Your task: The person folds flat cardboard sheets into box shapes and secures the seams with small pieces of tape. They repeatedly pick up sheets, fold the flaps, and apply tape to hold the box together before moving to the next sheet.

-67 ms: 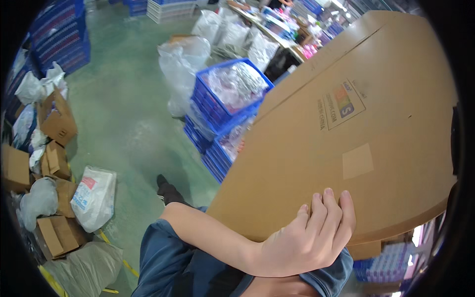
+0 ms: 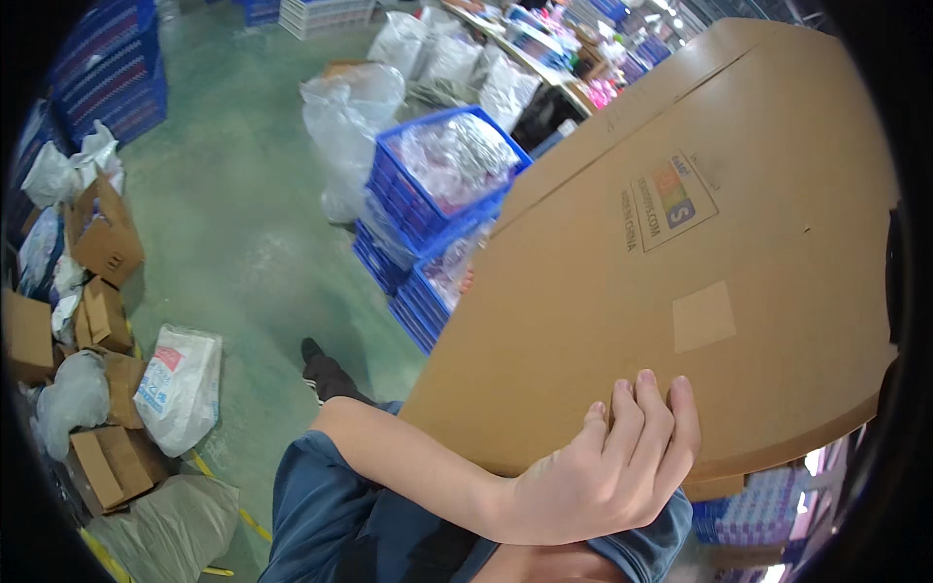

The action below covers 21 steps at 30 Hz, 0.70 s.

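A large brown cardboard box (image 2: 758, 262) fills the right side, tilted close against my body and shoulder. My left forearm crosses in front of my chest. My left hand (image 2: 612, 462) bends over the near edge of the box, its fingers together and pressed on the cardboard. At the left edge of the box a few fingertips of my right hand (image 2: 466, 281) curl round the cardboard. The box hides the rest of that hand and arm. A printed label patch and a square of tape show on the box's face.
Blue crates (image 2: 418, 185) filled with clear plastic bags stand ahead, beside white sacks (image 2: 428, 49) and a cluttered table (image 2: 535, 58). On the left lie open cartons (image 2: 117, 466), a white plastic bag (image 2: 180, 389) and stacked blue crates (image 2: 112, 78). Yellow floor tape runs past the cartons.
The floor, crates and bags have shifted slightly left in view. Both hands keep their places on the cardboard box.
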### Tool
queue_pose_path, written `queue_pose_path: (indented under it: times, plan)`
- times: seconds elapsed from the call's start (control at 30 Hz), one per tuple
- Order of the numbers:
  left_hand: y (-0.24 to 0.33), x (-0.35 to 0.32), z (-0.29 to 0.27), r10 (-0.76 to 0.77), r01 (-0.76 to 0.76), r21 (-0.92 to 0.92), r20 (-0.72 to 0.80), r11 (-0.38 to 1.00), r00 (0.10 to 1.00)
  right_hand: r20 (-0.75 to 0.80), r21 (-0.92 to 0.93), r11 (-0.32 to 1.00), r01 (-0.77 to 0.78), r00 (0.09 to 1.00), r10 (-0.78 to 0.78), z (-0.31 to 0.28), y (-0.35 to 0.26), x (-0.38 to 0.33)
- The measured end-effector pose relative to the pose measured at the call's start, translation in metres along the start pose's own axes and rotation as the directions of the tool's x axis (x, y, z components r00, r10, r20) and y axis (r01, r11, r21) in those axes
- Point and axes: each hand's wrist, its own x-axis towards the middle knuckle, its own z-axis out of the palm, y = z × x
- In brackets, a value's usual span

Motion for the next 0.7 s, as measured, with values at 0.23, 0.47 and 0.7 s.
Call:
queue_pose_path:
  times: [0.23, 0.47, 0.7]
  plan:
    - [0.002, -0.002, 0.009, 0.048, -0.048, 0.026, -0.004, 0.999, 0.999, -0.134, 0.041, 0.999, -0.023, 0.991, 0.029, -0.038, 0.025, -0.039]
    - [-0.003, 0.006, 0.008, -0.062, 0.064, -0.112, 0.026, 0.992, 0.998, -0.187, 0.091, 0.996, -0.027, 0.981, 0.044, -0.028, 0.033, -0.051]
    - [-0.07, 0.029, 0.021, -0.164, 0.166, -0.332, 0.035, 0.929, 0.986, -0.116, 0.129, 0.992, 0.014, 0.993, 0.001, 0.032, 0.003, 0.044]
